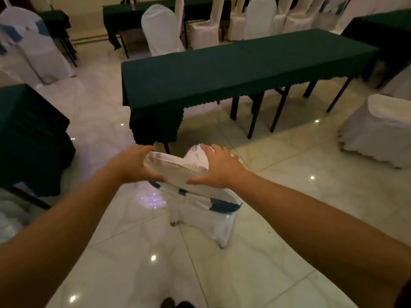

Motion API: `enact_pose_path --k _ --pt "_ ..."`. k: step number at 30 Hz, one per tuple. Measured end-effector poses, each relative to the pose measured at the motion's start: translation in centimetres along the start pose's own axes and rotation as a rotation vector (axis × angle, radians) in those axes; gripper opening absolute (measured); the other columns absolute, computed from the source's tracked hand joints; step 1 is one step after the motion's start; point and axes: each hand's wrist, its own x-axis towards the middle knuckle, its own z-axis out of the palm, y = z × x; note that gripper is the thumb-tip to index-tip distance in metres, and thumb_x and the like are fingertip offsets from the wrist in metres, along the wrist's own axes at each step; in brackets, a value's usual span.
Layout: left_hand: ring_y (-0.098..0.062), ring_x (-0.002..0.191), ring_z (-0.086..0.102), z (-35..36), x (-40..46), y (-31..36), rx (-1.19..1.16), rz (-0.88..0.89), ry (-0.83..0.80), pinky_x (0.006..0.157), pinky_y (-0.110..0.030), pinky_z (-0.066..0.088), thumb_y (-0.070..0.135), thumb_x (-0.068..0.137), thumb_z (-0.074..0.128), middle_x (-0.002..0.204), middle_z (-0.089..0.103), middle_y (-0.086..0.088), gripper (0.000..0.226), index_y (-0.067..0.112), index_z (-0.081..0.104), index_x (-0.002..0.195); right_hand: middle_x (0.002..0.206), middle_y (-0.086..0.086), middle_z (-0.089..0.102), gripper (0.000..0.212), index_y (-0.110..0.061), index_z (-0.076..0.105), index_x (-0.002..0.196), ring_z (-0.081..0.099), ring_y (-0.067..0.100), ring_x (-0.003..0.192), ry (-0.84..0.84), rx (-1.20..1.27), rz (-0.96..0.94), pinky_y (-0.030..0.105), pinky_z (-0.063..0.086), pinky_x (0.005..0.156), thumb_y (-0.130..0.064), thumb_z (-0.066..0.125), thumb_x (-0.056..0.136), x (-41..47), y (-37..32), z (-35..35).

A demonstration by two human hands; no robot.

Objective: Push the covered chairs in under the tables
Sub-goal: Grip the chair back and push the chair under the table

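Note:
A chair in a white cover with a blue sash (201, 205) stands on the tiled floor just in front of me, seen from above and behind. My left hand (133, 165) grips the left end of its backrest top, thumb underneath. My right hand (219, 167) grips the right part of the top, fingers over the front. A long table with a dark green cloth (233, 70) stands beyond the chair, its near left corner a short way ahead of the chair.
Another green-clothed table (29, 134) is at my left. A white covered chair (378, 132) sits at the right, a further one (161, 30) behind the long table, several more along the back. Glossy tiled floor (278, 218) lies around me.

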Motion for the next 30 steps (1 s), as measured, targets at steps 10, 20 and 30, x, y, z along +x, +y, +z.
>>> enact_pose_path --k 10,20,30 --pt "-0.024 0.107 0.055 2.5 4.0 -5.0 0.143 0.219 0.08 0.096 -0.042 0.049 0.041 0.069 0.089 0.122 0.059 -0.003 0.07 0.025 0.054 0.127 0.105 0.0 0.053 0.064 -0.025 0.046 0.117 0.05 0.02 0.089 0.145 0.06 0.284 0.033 0.044 0.07 -0.052 0.082 0.072 -1.3 -4.8 5.7" --pt "-0.023 0.089 0.06 3.5 7.3 -5.4 0.217 0.33 0.082 0.084 -0.042 0.055 0.039 0.082 0.078 0.105 0.062 -0.001 0.041 0.027 0.056 0.113 0.097 0.007 0.055 0.037 -0.017 0.043 0.11 0.054 0.03 0.087 0.139 -0.071 0.471 0.037 0.044 0.065 -0.015 0.069 0.083 0.1 -2.4 8.2" --pt "-0.023 0.079 0.062 3.5 8.3 -6.1 0.236 0.323 0.143 0.074 -0.036 0.055 0.046 0.081 0.078 0.097 0.065 -0.003 0.039 0.02 0.065 0.107 0.072 -0.004 0.055 0.026 -0.026 0.044 0.09 0.054 0.024 0.064 0.089 -0.243 0.269 0.032 0.042 0.053 -0.023 0.065 0.076 1.9 -0.4 7.2"
